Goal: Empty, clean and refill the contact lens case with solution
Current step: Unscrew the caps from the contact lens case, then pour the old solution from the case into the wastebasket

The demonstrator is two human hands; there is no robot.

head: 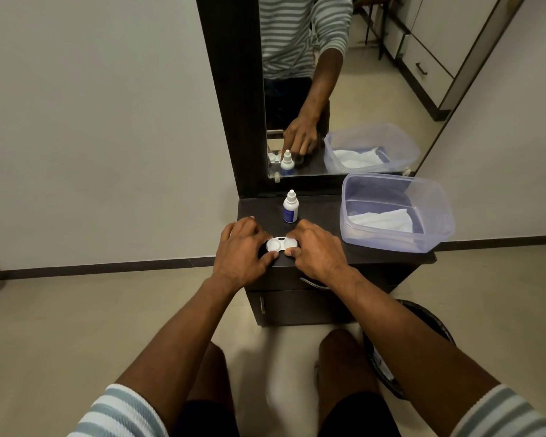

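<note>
A white contact lens case [281,244] with two round wells lies on the dark dresser top [322,212] near its front edge. My left hand [243,250] grips the case's left end, its thumb under the rim. My right hand [319,250] grips the right end the same way. Both hands' fingers curl over the far side and hide the case's ends. A small white solution bottle [290,207] with a blue label and white cap stands upright just behind the case.
A clear plastic tub [394,212] holding a white tissue sits at the right of the dresser top. A mirror [328,89] rises behind. A dark bin [423,342] stands on the floor at the right, beside my knees.
</note>
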